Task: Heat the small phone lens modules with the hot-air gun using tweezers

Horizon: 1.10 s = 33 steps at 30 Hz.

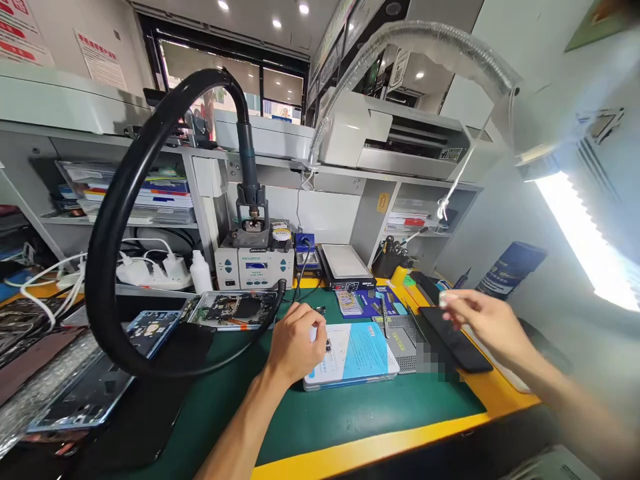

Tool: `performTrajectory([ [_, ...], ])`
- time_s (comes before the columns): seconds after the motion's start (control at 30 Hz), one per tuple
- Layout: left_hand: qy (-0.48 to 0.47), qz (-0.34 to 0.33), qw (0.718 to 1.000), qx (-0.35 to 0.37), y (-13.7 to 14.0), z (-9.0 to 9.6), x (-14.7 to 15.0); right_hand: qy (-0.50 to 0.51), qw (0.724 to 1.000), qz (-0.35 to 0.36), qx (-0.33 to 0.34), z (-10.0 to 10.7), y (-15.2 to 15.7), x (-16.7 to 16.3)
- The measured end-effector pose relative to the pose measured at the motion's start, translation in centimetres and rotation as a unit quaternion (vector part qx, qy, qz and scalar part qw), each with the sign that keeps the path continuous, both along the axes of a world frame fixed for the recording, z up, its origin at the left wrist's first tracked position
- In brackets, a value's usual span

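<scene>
My left hand (299,341) is closed over the left end of a flat white-and-blue box (357,353) on the green mat. Something pale shows between its thumb and curled fingers, too little of it to name. My right hand (483,319) is raised to the right, above a black phone (460,340). Its thumb and fingertips pinch a small white piece (443,299) whose kind I cannot make out. Tweezers (385,315) lie just behind the box, beside a perforated metal plate (403,343).
A hot-air rework station (255,263) with a thick black hose (107,200) arches over the left side. Opened device parts (235,308) and a blue-edged frame (95,373) lie left. A heating plate (346,261) stands behind; a bright lamp (587,233) hangs right.
</scene>
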<state>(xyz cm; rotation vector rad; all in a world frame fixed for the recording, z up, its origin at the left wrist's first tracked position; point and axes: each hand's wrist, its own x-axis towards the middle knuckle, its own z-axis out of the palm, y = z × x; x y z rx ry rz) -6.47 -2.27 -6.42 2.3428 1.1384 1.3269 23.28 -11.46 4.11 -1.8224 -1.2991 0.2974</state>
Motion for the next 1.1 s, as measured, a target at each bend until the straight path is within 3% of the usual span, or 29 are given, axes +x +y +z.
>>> performTrajectory([
  [0.1, 0.026, -0.033, 0.998, -0.055, 0.2, 0.4, -0.5, 0.051, 0.978, 0.178, -0.099, -2.5, 0.8, -3.4],
  [0.2, 0.051, -0.055, 0.991, -0.107, 0.4, 0.8, -1.0, 0.067, 0.937, 0.321, -0.121, -3.8, 2.8, -7.4],
  [0.23, 0.058, -0.06, 0.989, -0.121, 0.4, 1.1, -1.2, 0.061, 0.931, 0.337, -0.123, -4.0, 3.6, -8.4],
  [0.47, 0.111, -0.077, 0.973, -0.187, 0.1, 2.2, -2.1, -0.024, 0.912, 0.396, -0.102, -5.2, 6.7, -10.9],
  [0.6, 0.134, -0.077, 0.967, -0.204, -0.1, 2.0, -1.9, -0.108, 0.909, 0.395, -0.07, -6.4, 6.5, -11.3],
  [0.77, 0.149, -0.079, 0.964, -0.204, -0.4, 1.7, -1.5, -0.185, 0.89, 0.408, -0.09, -6.8, 6.0, -11.7],
  [1.1, 0.154, -0.082, 0.962, -0.212, -0.2, 1.8, -1.2, -0.205, 0.884, 0.408, -0.101, -6.9, 5.5, -11.7],
])
